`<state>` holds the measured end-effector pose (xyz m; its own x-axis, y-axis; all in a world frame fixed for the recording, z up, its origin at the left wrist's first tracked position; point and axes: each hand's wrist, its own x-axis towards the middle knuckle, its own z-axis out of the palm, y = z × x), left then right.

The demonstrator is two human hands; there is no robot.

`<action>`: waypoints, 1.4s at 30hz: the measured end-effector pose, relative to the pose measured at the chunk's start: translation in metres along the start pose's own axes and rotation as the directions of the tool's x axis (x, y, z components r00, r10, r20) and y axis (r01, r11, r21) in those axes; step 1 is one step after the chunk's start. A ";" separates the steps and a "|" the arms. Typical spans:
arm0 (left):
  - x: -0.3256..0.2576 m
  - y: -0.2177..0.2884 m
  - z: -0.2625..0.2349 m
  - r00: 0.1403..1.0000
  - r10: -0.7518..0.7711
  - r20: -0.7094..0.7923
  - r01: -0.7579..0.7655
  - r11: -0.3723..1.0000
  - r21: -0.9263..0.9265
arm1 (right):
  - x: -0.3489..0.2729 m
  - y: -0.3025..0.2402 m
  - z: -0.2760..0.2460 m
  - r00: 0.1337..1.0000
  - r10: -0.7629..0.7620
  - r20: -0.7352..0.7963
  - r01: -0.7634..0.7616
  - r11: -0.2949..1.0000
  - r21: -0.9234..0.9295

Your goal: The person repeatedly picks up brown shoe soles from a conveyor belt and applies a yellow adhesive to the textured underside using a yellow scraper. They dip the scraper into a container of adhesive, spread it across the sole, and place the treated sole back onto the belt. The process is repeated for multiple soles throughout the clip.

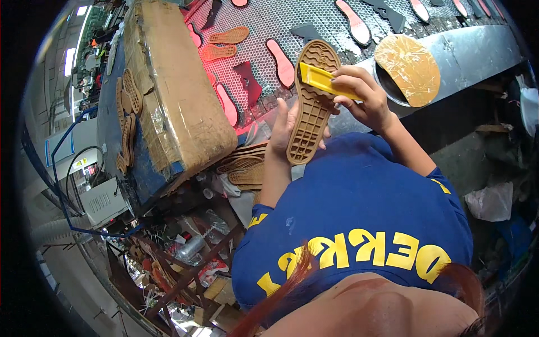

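My left hand (282, 126) holds a tan rubber shoe sole (311, 106) upright from behind, tread side facing me. My right hand (362, 95) grips a flat yellow plastic tool (321, 80) and presses it across the upper part of the sole. Both hands are in front of my chest, above my blue shirt with yellow lettering.
A perforated metal conveyor (269, 22) carries pink and tan insoles and dark cut pieces. A taped cardboard box (174, 90) sits at left with soles beside it. More tan soles (244, 165) are stacked under my left forearm. A round tan disc (408, 67) lies at right. Clutter lies below.
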<state>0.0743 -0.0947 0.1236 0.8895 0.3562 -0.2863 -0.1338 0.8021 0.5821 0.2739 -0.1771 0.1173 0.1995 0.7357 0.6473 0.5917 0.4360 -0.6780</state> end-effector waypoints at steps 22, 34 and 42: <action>0.022 0.000 -0.018 0.988 0.078 -0.136 -0.110 0.964 -0.241 | -0.026 -0.026 0.014 0.976 -0.029 0.214 -0.002 0.990 0.144; 0.029 -0.002 -0.035 0.994 0.074 -0.074 -0.094 0.946 -0.310 | -0.030 -0.022 0.016 0.983 0.008 0.185 -0.040 0.985 0.169; 0.031 -0.007 -0.052 0.993 0.093 -0.068 -0.111 0.927 -0.359 | -0.033 -0.027 0.019 0.977 -0.007 0.215 -0.035 0.981 0.192</action>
<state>0.0805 -0.0646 0.0713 0.8417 0.4606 -0.2818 -0.3796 0.8758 0.2981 0.2367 -0.2035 0.1079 0.0225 0.8268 0.5621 0.4236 0.5014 -0.7544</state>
